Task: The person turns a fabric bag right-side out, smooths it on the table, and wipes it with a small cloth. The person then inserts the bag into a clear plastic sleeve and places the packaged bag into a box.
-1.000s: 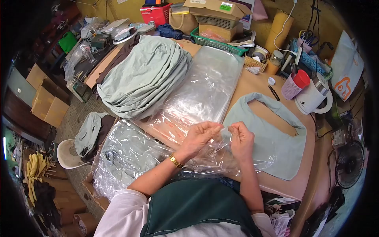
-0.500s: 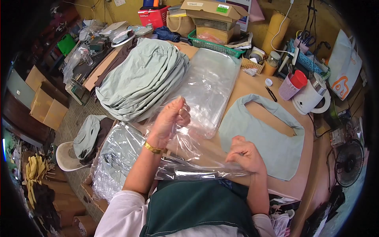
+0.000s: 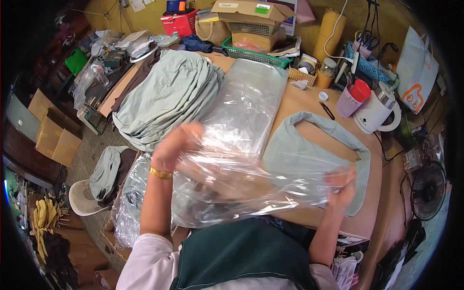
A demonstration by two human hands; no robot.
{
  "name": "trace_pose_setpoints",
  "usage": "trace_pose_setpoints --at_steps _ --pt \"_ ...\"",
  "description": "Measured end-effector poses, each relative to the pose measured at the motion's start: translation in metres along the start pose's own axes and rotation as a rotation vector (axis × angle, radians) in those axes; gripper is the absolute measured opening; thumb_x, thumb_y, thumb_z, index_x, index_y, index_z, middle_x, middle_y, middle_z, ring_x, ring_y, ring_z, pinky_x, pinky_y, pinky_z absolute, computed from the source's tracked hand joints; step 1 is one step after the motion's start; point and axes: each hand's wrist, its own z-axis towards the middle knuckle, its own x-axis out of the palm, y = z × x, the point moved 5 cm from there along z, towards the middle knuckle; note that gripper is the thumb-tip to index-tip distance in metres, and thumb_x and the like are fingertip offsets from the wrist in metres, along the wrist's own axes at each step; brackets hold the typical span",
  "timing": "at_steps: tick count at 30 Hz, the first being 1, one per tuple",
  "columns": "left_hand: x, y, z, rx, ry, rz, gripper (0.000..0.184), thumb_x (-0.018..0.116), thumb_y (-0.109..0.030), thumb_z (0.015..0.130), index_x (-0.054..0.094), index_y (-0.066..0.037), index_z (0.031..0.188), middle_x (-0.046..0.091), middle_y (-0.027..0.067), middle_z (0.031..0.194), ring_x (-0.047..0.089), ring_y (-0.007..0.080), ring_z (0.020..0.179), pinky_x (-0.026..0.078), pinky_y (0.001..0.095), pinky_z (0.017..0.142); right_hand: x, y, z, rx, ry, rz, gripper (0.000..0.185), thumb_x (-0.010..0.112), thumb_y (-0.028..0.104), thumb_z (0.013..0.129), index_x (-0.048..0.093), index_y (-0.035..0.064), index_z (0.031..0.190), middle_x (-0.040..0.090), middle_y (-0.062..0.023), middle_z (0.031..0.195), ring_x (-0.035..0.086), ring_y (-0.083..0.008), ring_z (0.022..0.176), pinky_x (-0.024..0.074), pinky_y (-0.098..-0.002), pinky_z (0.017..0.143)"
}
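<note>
Currently, at the far left, a white chair (image 3: 81, 199) is standing beside the worktop (image 3: 309, 99) with a grey-green cloth (image 3: 105, 171) draping over it. Rightward, a pile of grey-green fabric (image 3: 166, 99) is lying at the worktop's left side, and the left hand (image 3: 176, 147) is hovering just in front of its near edge. That hand is blurring, so I cannot tell whether its fingers are clamping the film or staying apart. A transparent plastic bag (image 3: 251, 188) is reaching from it across to the right hand, spreading between the 2 hands in front of the dark green apron (image 3: 241, 253). Beyond it, a stack of plastic sleeves (image 3: 253, 87) is lying flat, running away from the person. Next, a grey-green cloth bag (image 3: 282, 145) is lying flat, its strap forming a loop, and the film is crossing over its near part. The right hand (image 3: 342, 183) is overlapping that cloth bag's right side in view; it is blurring too, and I cannot tell its grip. Brown worktop is showing inside the loop and behind it, narrowing toward the right edge, where a pink cup (image 3: 349, 102) and a kettle (image 3: 376, 115) are standing close together.
</note>
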Motion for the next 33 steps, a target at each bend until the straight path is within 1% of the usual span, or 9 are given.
trace_pose_setpoints --at_steps 4,9,12,17,19,23,26,29,33 --pt "0.020 0.019 -0.007 -0.409 0.257 0.458 0.019 0.061 -0.014 0.092 0.063 -0.004 0.076 0.057 0.0030 0.076 0.053 0.0129 0.075 0.043 0.0262 0.071 0.002 0.025 0.018 0.002 0.112 0.181 0.021 0.069 0.024 0.085 0.060 0.0102 0.072 0.063 -0.0042 0.073 0.061 -0.0196 0.067 0.0502 -0.0341 0.064" --pt "0.005 0.009 -0.001 -0.152 0.062 -0.556 0.021 0.062 -0.026 0.092 0.060 -0.005 0.091 0.055 0.0027 0.086 0.051 0.0150 0.075 0.043 0.0280 0.075 0.029 -0.002 -0.013 0.258 0.964 -0.886 0.019 0.070 0.022 0.088 0.058 0.0071 0.084 0.056 -0.0019 0.071 0.056 -0.0124 0.067 0.0481 -0.0296 0.058" --pt "0.053 0.028 -0.006 -0.130 0.593 0.401 0.017 0.062 -0.014 0.090 0.063 -0.001 0.100 0.063 0.0047 0.095 0.057 0.0135 0.084 0.045 0.0275 0.080 0.001 0.037 -0.002 -0.253 -0.253 -0.052 0.007 0.067 0.008 0.084 0.062 0.0046 0.081 0.058 -0.0020 0.071 0.055 -0.0120 0.068 0.0449 -0.0278 0.057" --pt "0.004 0.020 0.008 -0.132 -0.022 0.069 0.018 0.057 -0.018 0.095 0.065 -0.001 0.096 0.066 0.0035 0.092 0.059 0.0111 0.085 0.046 0.0253 0.077 0.002 0.018 -0.013 0.283 0.633 -0.538 0.025 0.061 0.029 0.092 0.062 0.0049 0.084 0.055 -0.0010 0.067 0.051 -0.0126 0.055 0.0421 -0.0288 0.052" --pt "0.032 0.022 0.017 -0.219 0.412 -0.667 0.023 0.056 -0.023 0.096 0.064 -0.002 0.098 0.066 0.0032 0.094 0.058 0.0101 0.082 0.046 0.0252 0.076 0.016 -0.005 -0.034 0.557 0.951 -0.907 0.024 0.063 0.029 0.089 0.061 0.0047 0.088 0.052 -0.0008 0.066 0.047 -0.0119 0.051 0.0401 -0.0289 0.050" --pt "0.053 0.030 -0.006 -0.182 0.766 0.445 0.014 0.058 -0.015 0.094 0.062 -0.003 0.101 0.064 0.0032 0.096 0.054 0.0093 0.079 0.044 0.0258 0.071 -0.026 0.029 -0.004 0.024 0.080 0.314 0.018 0.066 0.014 0.081 0.062 0.0008 0.092 0.054 -0.0025 0.067 0.049 -0.0121 0.053 0.0415 -0.0289 0.052" --pt "-0.003 0.037 0.016 -0.158 0.021 0.185 0.012 0.060 -0.017 0.094 0.060 -0.006 0.096 0.060 0.0001 0.084 0.054 0.0091 0.073 0.045 0.0237 0.066 0.031 0.006 -0.028 0.250 0.959 -1.181 0.011 0.063 0.002 0.082 0.061 -0.0012 0.092 0.062 -0.0095 0.076 0.060 -0.0199 0.068 0.0493 -0.0332 0.066" --pt "-0.003 0.033 0.002 -0.332 -0.233 -0.465 0.026 0.059 -0.029 0.097 0.062 -0.004 0.101 0.062 0.0013 0.081 0.055 0.0096 0.068 0.045 0.0235 0.065 0.020 -0.003 -0.034 0.525 0.765 -0.958 0.010 0.061 0.000 0.083 0.062 0.0006 0.092 0.062 -0.0078 0.077 0.062 -0.0208 0.073 0.0501 -0.0346 0.070" --pt "0.051 0.045 -0.016 -0.710 0.768 0.586 0.044 0.068 -0.034 0.089 0.062 0.002 0.114 0.070 0.0077 0.098 0.066 0.0170 0.083 0.051 0.0294 0.077 -0.022 0.028 -0.007 -0.076 0.024 0.121 0.013 0.062 0.009 0.086 0.065 0.0035 0.097 0.065 -0.0048 0.078 0.059 -0.0096 0.068 0.0466 -0.0245 0.059"
